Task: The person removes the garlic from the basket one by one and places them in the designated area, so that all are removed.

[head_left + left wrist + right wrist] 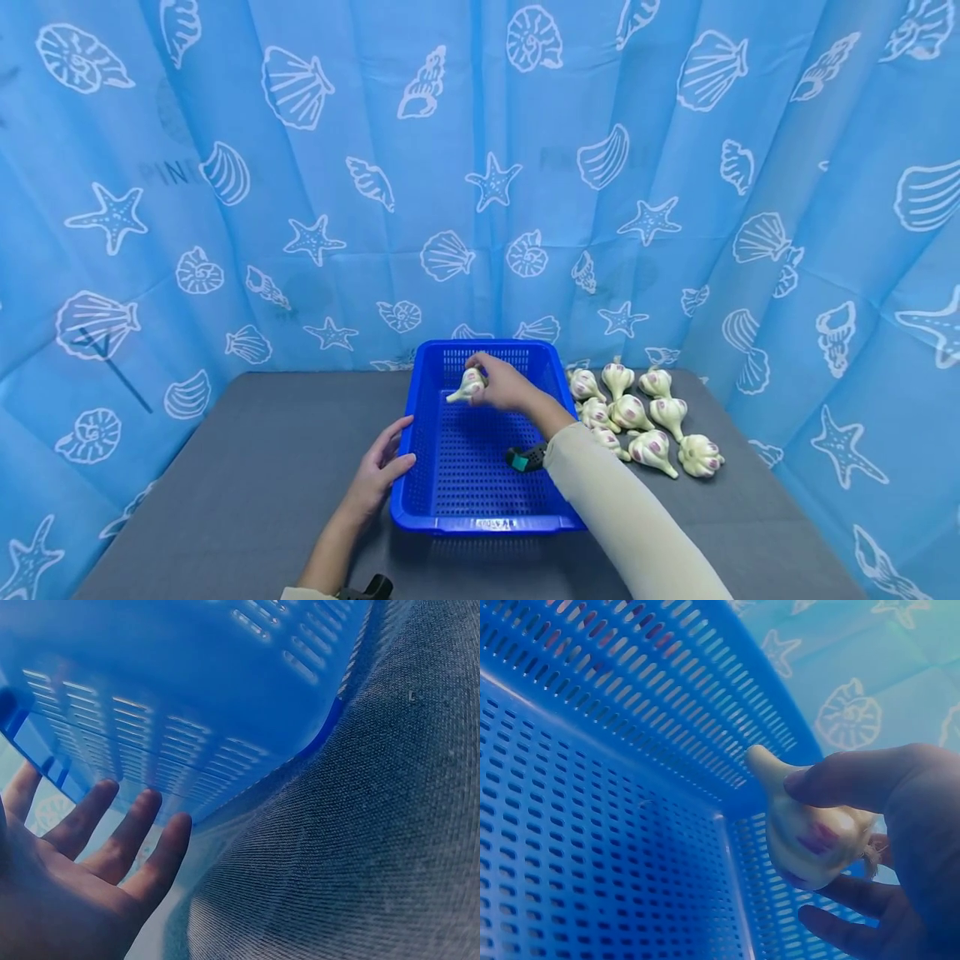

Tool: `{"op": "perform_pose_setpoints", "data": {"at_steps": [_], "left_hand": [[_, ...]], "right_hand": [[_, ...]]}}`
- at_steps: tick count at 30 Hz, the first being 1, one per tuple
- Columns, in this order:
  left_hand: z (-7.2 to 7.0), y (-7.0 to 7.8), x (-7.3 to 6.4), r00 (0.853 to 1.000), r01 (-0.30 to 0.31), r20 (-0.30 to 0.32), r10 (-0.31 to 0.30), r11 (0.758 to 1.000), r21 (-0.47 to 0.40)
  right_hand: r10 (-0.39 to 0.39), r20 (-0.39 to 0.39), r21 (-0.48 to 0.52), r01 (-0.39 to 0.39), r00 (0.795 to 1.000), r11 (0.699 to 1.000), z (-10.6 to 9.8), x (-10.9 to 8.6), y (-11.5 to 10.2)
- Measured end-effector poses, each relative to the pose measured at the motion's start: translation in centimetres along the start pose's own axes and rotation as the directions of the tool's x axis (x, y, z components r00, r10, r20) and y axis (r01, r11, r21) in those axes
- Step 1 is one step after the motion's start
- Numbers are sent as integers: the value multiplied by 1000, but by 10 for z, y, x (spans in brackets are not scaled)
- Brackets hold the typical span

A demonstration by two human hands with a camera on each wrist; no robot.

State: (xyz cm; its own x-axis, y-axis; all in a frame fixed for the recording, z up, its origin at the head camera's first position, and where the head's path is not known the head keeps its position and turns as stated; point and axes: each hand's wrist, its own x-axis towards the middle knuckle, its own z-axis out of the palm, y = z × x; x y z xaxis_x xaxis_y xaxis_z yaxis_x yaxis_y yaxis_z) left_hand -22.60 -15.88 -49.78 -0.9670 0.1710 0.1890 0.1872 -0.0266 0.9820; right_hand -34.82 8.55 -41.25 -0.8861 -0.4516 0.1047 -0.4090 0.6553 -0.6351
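Note:
A white garlic bulb (470, 385) with purple patches is held in my right hand (501, 385), over the far part of a blue plastic basket (489, 525). In the right wrist view, the thumb lies along the top of the garlic bulb (810, 832) and the fingers are beneath it; its stem points away from the hand. My left hand (378, 471) is at the basket's left side, thumb at the rim. Its extended fingers reach along the outer slotted wall (150, 742) in the left wrist view. The slotted basket floor (592, 847) shows bare below the bulb.
Several more garlic bulbs (628, 411) lie grouped on the grey tablecloth (300, 450) right of the basket, partly behind the right forearm. A blue curtain (480, 208) with white shell prints hangs behind the table and along its sides.

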Motion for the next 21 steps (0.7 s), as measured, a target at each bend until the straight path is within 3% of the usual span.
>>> {"op": "perform_pose_setpoints", "data": {"at_steps": [21], "left_hand": [[0,-2,0,1000,-11,-9,11,999,-37]], "right_hand": [[-79,-110,-26,76,991,997,-48,-49,6]]}}
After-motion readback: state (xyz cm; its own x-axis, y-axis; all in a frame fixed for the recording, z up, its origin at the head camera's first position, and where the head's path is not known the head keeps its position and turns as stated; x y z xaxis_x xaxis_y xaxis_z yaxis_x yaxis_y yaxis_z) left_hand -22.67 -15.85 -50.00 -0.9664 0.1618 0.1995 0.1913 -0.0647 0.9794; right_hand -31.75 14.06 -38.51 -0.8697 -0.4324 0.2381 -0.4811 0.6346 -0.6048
